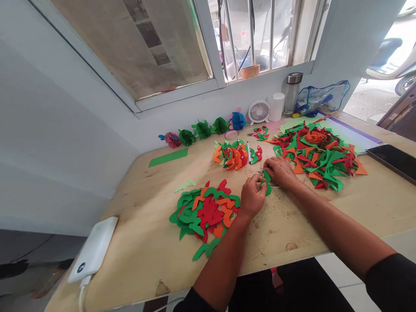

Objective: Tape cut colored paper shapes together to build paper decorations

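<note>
My left hand [253,196] is closed on a green paper cut-out [267,185] with curved edges, just above the table. Close beside it, my right hand [280,171] has its fingers bent down by the table; what they hold, if anything, is hidden. A small metallic thing shows between the two hands, too small to name. Left of my left forearm lies a loose pile of green, red and orange cut-outs [208,212]. Beyond my hands is a bunch of orange, red and green curved pieces [234,156], with a white pen [248,152] on it.
A big heap of paper scraps [320,151] lies to the right, near a dark phone [394,160]. Along the wall stand folded paper figures [202,129], a small fan [259,112] and a glass bottle [292,94]. A white power bank [94,249] sits at the left edge.
</note>
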### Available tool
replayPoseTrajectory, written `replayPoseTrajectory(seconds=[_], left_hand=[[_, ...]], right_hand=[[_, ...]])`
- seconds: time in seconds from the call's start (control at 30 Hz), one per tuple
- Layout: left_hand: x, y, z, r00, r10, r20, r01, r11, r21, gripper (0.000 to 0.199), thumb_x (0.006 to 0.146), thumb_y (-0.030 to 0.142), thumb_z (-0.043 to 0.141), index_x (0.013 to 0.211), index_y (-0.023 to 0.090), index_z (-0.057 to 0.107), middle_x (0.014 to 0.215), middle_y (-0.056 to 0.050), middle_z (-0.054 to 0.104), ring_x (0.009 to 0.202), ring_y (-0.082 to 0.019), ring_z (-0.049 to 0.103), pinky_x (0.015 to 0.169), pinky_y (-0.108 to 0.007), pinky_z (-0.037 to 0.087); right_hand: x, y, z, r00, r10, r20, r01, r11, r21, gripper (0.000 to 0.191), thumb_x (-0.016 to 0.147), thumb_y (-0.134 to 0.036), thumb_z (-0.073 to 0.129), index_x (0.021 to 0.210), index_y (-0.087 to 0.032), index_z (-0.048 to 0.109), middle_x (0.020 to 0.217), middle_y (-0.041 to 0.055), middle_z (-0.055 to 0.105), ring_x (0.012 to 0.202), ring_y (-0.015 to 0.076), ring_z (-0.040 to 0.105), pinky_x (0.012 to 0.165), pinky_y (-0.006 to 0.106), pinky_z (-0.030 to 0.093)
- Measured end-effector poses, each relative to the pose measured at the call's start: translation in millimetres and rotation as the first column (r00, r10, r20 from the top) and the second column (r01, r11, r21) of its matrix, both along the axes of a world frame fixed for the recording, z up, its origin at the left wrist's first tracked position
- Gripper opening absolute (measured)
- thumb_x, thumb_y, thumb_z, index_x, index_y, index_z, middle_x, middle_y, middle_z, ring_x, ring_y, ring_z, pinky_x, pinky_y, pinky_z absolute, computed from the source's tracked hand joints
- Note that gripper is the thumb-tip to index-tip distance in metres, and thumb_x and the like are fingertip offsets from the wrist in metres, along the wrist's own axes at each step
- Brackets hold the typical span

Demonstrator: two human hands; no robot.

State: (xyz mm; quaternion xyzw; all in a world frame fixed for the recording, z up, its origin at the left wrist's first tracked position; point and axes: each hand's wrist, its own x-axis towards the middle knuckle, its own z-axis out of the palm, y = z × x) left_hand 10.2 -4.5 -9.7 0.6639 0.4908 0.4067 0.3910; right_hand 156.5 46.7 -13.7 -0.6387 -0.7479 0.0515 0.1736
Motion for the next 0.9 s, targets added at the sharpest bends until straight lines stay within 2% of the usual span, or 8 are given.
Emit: replayPoseTrajectory(seconds=[0.07,0.13,0.27,0.37,0.63,0.73,0.83,0.9], left_hand=[[1.2,-0.9,0.8,0.992,-0.033,-0.119,0.045,0.995,0.095,0.007,0.076,0.013,0.052,0.077,0.019,0.056,0.101,-0.004,0.066,0.098,-0.018,0.057,0.085,-0.030,0.044],[2.8,-0.8,1.3,0.971,-0.059,-0.231,0.092,0.987,0.135,0.010,0.077,0.012,0.052,0.080,0.020,0.057,0.110,-0.005,0.065,0.108,-0.020,0.053,0.093,-0.035,0.041],[5.3,-0.2,1.5,0.904,-0.075,-0.420,0.135,0.984,0.113,0.017,0.077,0.013,0.053,0.091,0.022,0.059,0.111,-0.004,0.065,0.111,-0.022,0.050,0.094,-0.038,0.039],[6.7,-0.9,1.5,0.873,-0.069,-0.482,0.135,0.985,0.104,0.020,0.080,0.015,0.051,0.097,0.022,0.059,0.109,-0.005,0.065,0.112,-0.023,0.049,0.093,-0.039,0.039],[9.4,-2.2,2.0,0.884,-0.062,-0.463,0.120,0.988,0.098,0.027,0.081,0.015,0.048,0.105,0.021,0.058,0.106,-0.007,0.065,0.112,-0.025,0.049,0.090,-0.040,0.038],[9.7,-2.6,2.5,0.892,-0.063,-0.448,0.114,0.990,0.087,0.025,0.080,0.014,0.049,0.102,0.021,0.059,0.107,-0.008,0.065,0.112,-0.025,0.049,0.091,-0.040,0.037],[10.2,-3.0,2.5,0.911,-0.058,-0.408,0.098,0.992,0.080,0.025,0.077,0.012,0.050,0.098,0.022,0.060,0.105,-0.008,0.065,0.112,-0.025,0.049,0.092,-0.040,0.037],[9.7,-2.5,1.9,0.946,-0.035,-0.323,0.066,0.994,0.086,0.021,0.076,0.012,0.051,0.092,0.021,0.060,0.100,-0.007,0.066,0.108,-0.023,0.051,0.092,-0.038,0.038]], right_hand=[[1.4,0.7,-0.6,1.000,0.009,-0.001,-0.009,1.000,-0.004,0.012,0.082,-0.024,0.050,0.081,-0.020,0.062,0.088,0.0071,0.066,0.087,0.0234,0.051,0.064,0.030,0.027],[2.8,1.3,-1.0,1.000,0.018,-0.001,-0.018,1.000,-0.003,0.013,0.083,-0.024,0.050,0.081,-0.019,0.062,0.088,0.0074,0.066,0.086,0.0230,0.051,0.064,0.030,0.028],[3.9,1.4,-0.7,1.000,0.016,-0.016,-0.016,1.000,-0.007,0.013,0.083,-0.023,0.050,0.081,-0.019,0.062,0.086,0.0077,0.065,0.084,0.0222,0.051,0.064,0.029,0.029],[3.6,0.9,-0.7,0.999,0.019,-0.036,-0.019,1.000,-0.014,0.012,0.081,-0.021,0.050,0.080,-0.019,0.062,0.085,0.0073,0.065,0.084,0.0217,0.051,0.065,0.029,0.030],[5.0,0.6,-3.7,0.995,0.025,-0.094,-0.023,1.000,0.021,0.012,0.080,-0.022,0.048,0.076,-0.018,0.059,0.083,0.0082,0.063,0.081,0.0214,0.052,0.067,0.029,0.033],[6.9,1.3,-2.5,0.972,0.032,-0.234,-0.020,0.998,0.053,0.013,0.079,-0.022,0.047,0.073,-0.019,0.058,0.078,0.0057,0.063,0.077,0.0195,0.053,0.066,0.029,0.035],[9.4,2.1,-0.2,0.922,-0.020,-0.386,0.060,0.994,0.091,0.013,0.079,-0.025,0.047,0.072,-0.020,0.057,0.074,0.0036,0.063,0.072,0.0177,0.054,0.063,0.027,0.035],[10.7,2.5,0.9,0.882,-0.057,-0.468,0.115,0.989,0.096,0.013,0.078,-0.027,0.048,0.071,-0.020,0.057,0.071,0.0024,0.062,0.069,0.0167,0.054,0.061,0.027,0.035]])
